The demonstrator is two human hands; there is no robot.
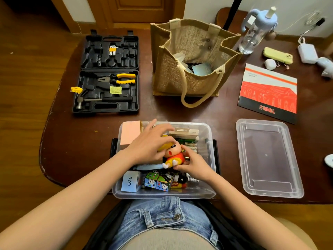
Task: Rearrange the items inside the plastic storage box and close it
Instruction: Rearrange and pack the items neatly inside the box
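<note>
at the far left of the dark wooden table [75,141] an open black tool case [108,73] lies flat, with yellow-handled pliers [122,78] and a hammer [100,101] in its moulded slots. beside it, further back, stands a jute bag [191,65]. nearer the person, at the table's front edge, sits the clear plastic storage box [210,159], lid off, crowded with small things: a pink block [130,135] at its far left corner, a pale blue carton marked q88 [130,181] and a patterned cube [159,181] at the near side. the left hand [149,143] reaches in with fingers spread loosely over a yellow item, pressing on it rather than grasping. the right hand [193,163] has its fingers curled around a small cartoon figurine [173,156] in a red shirt, held above the contents. right of the box the clear lid [268,157] lies flat on the table, apart from it. behind that rests a red and black booklet [268,92].
</note>
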